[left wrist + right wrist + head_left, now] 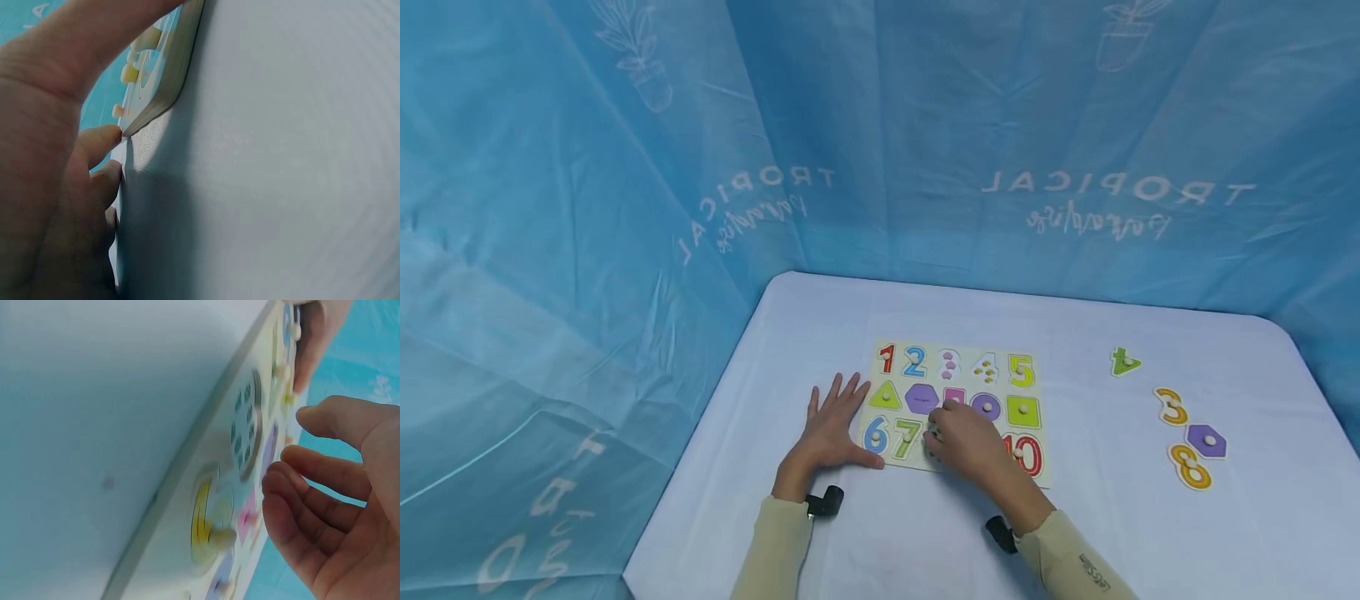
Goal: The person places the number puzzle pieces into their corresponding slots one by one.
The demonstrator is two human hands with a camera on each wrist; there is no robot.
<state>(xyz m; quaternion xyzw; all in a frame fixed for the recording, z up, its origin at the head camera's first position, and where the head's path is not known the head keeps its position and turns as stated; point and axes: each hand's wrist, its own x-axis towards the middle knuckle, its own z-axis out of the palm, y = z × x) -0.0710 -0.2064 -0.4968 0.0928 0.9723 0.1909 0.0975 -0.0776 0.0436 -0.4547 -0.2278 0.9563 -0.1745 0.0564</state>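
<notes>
A wooden number-and-shape puzzle board (901, 382) lies on the table. My left hand (830, 435) is spread at its left side, thumb and fingertips at the board's edge. Over the lower middle is my right hand (967, 443), its fingers loosely bent. In the right wrist view nothing shows between its thumb (322, 419) and fingers. Near it are a bare recess (247, 425) with a dotted pattern and a yellow knobbed piece (201, 515). The hexagon recess (922, 399), the three recess (949, 365) and the four recess (984, 368) hold no pieces.
Right of the board lie a green four (1124, 362), an orange three (1172, 407), a purple hexagon (1207, 441) and an orange eight (1190, 467). Blue printed curtains (925, 125) stand behind and left of the white table (1105, 533).
</notes>
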